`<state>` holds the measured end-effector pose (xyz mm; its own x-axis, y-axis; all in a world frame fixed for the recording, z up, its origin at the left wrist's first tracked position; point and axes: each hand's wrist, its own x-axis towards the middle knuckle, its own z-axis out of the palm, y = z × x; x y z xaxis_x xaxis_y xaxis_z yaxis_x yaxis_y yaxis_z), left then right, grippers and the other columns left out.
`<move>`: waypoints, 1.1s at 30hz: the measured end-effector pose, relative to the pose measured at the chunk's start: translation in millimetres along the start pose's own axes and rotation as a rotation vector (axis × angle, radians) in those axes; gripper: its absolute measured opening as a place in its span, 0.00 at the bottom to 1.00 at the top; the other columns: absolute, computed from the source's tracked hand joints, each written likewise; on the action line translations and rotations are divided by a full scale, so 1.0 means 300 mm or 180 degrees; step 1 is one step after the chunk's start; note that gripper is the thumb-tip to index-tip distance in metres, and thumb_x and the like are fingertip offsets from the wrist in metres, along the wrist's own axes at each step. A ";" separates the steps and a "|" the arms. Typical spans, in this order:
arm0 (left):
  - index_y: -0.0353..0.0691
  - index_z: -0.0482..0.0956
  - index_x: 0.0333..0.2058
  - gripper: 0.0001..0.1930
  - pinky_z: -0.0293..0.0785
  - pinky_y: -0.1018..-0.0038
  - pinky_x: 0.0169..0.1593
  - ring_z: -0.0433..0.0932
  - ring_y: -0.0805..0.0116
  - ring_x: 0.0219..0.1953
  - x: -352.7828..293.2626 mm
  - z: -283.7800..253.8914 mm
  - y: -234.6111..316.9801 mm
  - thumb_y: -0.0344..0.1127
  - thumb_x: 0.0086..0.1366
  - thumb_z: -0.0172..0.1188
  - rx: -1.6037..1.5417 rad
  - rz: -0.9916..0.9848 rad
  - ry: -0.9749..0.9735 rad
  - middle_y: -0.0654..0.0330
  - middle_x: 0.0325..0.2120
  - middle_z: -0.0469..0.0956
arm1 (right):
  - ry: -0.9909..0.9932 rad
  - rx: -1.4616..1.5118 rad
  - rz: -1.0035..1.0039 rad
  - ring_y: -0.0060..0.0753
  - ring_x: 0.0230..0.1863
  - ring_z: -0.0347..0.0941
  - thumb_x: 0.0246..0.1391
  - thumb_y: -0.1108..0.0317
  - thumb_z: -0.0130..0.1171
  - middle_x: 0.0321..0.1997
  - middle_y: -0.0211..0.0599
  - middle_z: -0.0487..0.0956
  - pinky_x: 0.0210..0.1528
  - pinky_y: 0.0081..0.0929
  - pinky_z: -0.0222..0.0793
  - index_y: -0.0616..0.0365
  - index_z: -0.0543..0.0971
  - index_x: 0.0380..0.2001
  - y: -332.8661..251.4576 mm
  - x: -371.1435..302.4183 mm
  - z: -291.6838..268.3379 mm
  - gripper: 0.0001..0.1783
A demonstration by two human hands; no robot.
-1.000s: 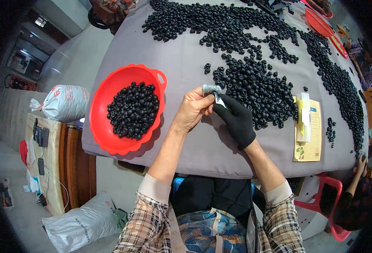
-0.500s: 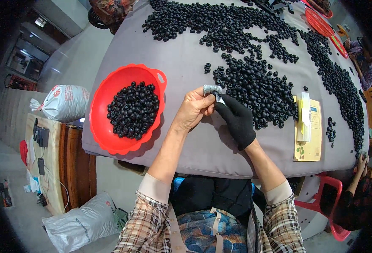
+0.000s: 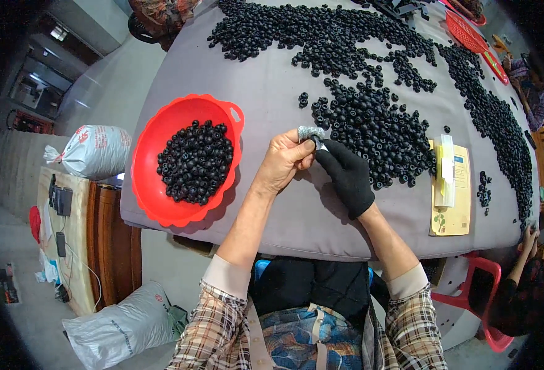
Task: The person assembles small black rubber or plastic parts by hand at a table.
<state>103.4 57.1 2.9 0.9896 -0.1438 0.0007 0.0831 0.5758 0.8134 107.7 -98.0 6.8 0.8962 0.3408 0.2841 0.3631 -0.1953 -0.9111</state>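
My bare left hand (image 3: pixel 284 161) pinches a small grey pad (image 3: pixel 309 132) above the grey table cover (image 3: pixel 265 80). My right hand (image 3: pixel 348 177), in a black glove, meets it at the fingertips and holds a small black piece against the pad; that piece is mostly hidden. Just right of the hands lies a heap of small black round parts (image 3: pixel 377 123). To the left stands a red bowl (image 3: pixel 154 197) partly filled with the same black parts (image 3: pixel 195 161).
More black parts spread across the far and right side of the table (image 3: pixel 321 31). A yellow card with a white strip (image 3: pixel 451 185) lies at the right. Red baskets (image 3: pixel 469 31) sit at the far right. White sacks (image 3: pixel 96 151) and a wooden bench (image 3: pixel 108 246) stand left. Another person's hand (image 3: pixel 529 234) shows at right.
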 end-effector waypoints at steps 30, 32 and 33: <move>0.36 0.77 0.37 0.08 0.61 0.90 0.21 0.66 0.85 0.17 -0.010 -0.007 0.001 0.25 0.58 0.53 0.0411 -0.0099 0.0127 0.69 0.18 0.71 | -0.0060 0.0013 0.0178 0.34 0.32 0.76 0.49 0.68 0.56 0.34 0.41 0.78 0.34 0.25 0.70 0.59 0.75 0.40 -0.013 0.000 0.006 0.14; 0.36 0.77 0.37 0.08 0.61 0.90 0.21 0.66 0.85 0.17 -0.009 -0.011 -0.005 0.25 0.58 0.53 0.0412 -0.0107 0.0073 0.69 0.18 0.72 | -0.0099 -0.0210 -0.0103 0.36 0.32 0.75 0.47 0.70 0.56 0.34 0.41 0.77 0.34 0.25 0.70 0.58 0.75 0.40 -0.001 0.000 -0.003 0.14; 0.35 0.76 0.37 0.08 0.61 0.90 0.20 0.66 0.86 0.18 -0.008 -0.012 -0.008 0.25 0.58 0.53 0.0412 -0.0109 0.0022 0.69 0.19 0.72 | -0.0073 -0.0533 -0.0538 0.37 0.32 0.75 0.45 0.72 0.57 0.35 0.40 0.77 0.33 0.26 0.71 0.57 0.75 0.40 0.015 0.001 -0.005 0.15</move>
<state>101.4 58.9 -1.2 0.9873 -0.1559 -0.0321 0.1015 0.4618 0.8812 110.1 -100.2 3.2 0.8137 0.4019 0.4199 0.5465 -0.2829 -0.7882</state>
